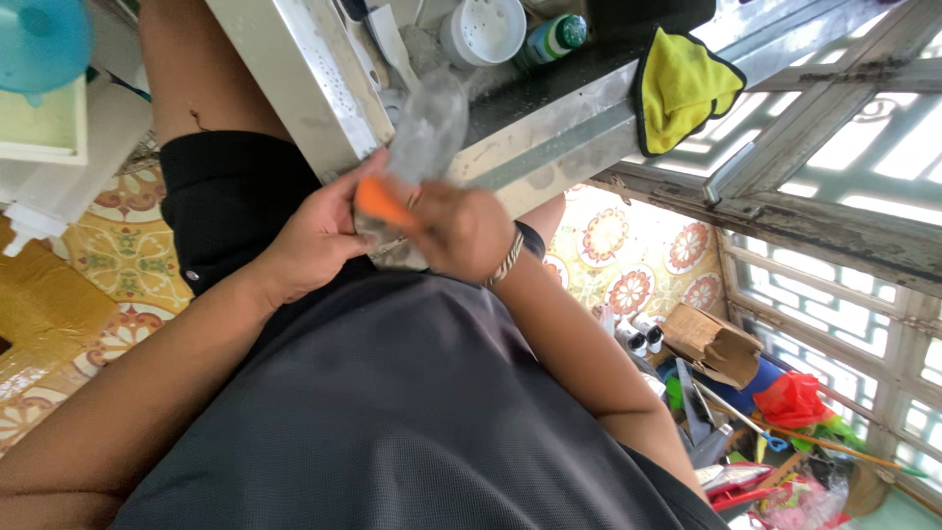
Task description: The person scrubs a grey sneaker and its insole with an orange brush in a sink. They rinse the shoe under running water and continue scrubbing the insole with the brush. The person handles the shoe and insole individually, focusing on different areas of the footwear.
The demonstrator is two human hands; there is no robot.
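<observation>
Head view: the left hand [314, 236] grips the base of a clear plastic bottle [424, 132], held at the edge of the grey metal counter [549, 123]. The right hand [461, 231] is closed on an orange tool [381, 204] against the bottle's side, seemingly scraping it. A yellow cloth [682, 86] lies on the counter; patterned floor tiles [628, 265] lie below.

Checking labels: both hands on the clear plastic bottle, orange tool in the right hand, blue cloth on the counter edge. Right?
Not quite: the head view shows the cloth is yellow. Both the left hand and right hand hold the clear plastic bottle; the orange tool is there.
</observation>
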